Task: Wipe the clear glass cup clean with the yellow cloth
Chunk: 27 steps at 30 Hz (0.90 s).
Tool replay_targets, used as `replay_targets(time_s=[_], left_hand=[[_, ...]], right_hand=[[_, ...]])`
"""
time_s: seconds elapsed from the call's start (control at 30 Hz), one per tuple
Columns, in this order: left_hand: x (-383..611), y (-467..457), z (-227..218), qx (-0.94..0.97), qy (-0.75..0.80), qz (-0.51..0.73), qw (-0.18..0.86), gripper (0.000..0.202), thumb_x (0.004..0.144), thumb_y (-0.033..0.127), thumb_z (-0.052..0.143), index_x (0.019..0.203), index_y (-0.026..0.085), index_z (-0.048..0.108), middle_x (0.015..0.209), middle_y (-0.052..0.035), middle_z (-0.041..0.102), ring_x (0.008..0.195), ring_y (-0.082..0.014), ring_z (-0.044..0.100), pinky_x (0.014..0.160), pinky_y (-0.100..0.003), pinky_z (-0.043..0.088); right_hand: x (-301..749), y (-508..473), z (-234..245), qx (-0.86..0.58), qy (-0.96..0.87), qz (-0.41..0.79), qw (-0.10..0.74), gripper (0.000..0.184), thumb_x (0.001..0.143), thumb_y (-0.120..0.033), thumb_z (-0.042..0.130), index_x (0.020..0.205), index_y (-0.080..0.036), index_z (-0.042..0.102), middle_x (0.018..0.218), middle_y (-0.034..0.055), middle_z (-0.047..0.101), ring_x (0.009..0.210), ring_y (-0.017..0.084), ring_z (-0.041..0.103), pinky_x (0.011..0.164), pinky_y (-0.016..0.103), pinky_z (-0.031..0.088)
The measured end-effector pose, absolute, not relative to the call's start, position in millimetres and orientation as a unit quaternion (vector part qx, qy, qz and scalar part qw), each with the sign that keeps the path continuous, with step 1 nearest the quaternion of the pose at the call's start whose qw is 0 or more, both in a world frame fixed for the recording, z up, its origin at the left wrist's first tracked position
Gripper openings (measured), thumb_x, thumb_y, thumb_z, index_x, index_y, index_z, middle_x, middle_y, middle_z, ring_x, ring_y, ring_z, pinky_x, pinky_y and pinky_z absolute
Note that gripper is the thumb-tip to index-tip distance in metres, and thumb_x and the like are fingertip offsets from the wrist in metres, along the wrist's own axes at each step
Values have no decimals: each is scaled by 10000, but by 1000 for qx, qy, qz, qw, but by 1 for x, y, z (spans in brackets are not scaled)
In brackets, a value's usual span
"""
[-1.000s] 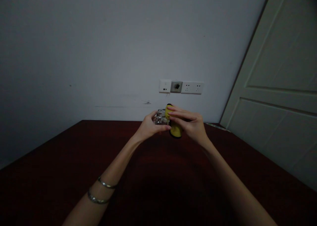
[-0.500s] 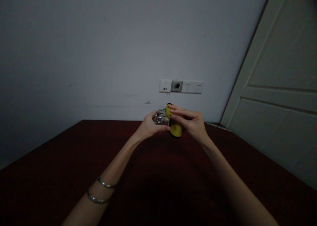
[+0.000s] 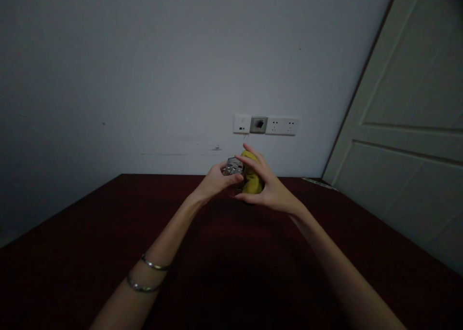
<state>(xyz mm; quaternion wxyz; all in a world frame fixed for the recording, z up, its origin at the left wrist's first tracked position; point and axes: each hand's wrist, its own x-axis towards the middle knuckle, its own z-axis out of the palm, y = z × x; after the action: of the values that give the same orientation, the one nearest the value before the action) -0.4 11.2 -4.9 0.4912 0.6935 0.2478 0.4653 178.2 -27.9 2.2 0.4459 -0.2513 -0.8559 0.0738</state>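
Both hands are raised above a dark red table (image 3: 108, 233), close together in front of the wall. My left hand (image 3: 215, 183) pinches a small clear, shiny object (image 3: 233, 166) between thumb and fingers. My right hand (image 3: 269, 187) is wrapped round a yellow cylinder-shaped object (image 3: 251, 178), held right beside the shiny piece and touching it. Two thin metal bangles (image 3: 148, 274) sit on my left forearm. The room is dim, so the fine detail of both objects is hard to make out.
A row of white wall sockets and a switch (image 3: 265, 125) is on the grey wall behind the hands. A pale panelled door (image 3: 408, 127) stands at the right. A thin flat strip (image 3: 320, 183) lies at the table's far right edge.
My right hand has turned palm-inward and rotated the yellow object, so its dark end no longer shows. The left hand has shifted a little on the shiny piece.
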Motion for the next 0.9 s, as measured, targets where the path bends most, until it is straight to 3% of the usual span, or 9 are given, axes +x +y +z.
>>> replay_targets(time_s=[0.3, 0.57, 0.67, 0.77, 0.9], left_hand=[[2, 11, -7, 699, 247, 454, 495, 615, 604, 617, 725, 955, 124, 610, 877, -73, 651, 736, -147, 584, 694, -277, 481], [3, 13, -12, 714, 256, 421, 497, 651, 630, 690, 660, 936, 122, 573, 734, -41, 600, 520, -101, 541, 484, -232, 467], [-3, 13, -14, 732, 224, 392, 510, 736, 681, 717, 588, 1134, 143, 511, 750, -38, 604, 521, -105, 560, 484, -224, 478], [-13, 12, -13, 767, 208, 338, 503, 869, 736, 636, 603, 1392, 181, 260, 741, -27, 607, 551, -130, 600, 526, -235, 495], [-21, 13, -10, 806, 225, 304, 456, 977, 737, 475, 689, 1463, 191, 101, 802, -37, 611, 626, -156, 620, 563, -251, 488]], right_hand=[[173, -22, -4, -279, -852, 34, 442, 866, 663, -400, 783, 1400, -344, 331, 1518, 101, 214, 1428, 284, 203, 1143, 523, 226], [170, -22, -3, -288, -836, 47, 465, 783, 687, -292, 760, 1371, -358, 384, 1450, 88, 308, 1404, 283, 255, 1142, 520, 235], [170, -22, -4, -292, -825, 57, 480, 786, 672, -296, 768, 1364, -367, 401, 1414, 76, 347, 1377, 281, 303, 1142, 512, 240], [171, -20, -5, -299, -805, 86, 505, 774, 665, -316, 769, 1355, -353, 422, 1373, 72, 409, 1319, 275, 386, 1129, 508, 267], [171, -17, -4, -328, -756, 165, 542, 786, 630, -355, 790, 1339, -294, 457, 1357, 85, 471, 1257, 275, 459, 1103, 495, 322]])
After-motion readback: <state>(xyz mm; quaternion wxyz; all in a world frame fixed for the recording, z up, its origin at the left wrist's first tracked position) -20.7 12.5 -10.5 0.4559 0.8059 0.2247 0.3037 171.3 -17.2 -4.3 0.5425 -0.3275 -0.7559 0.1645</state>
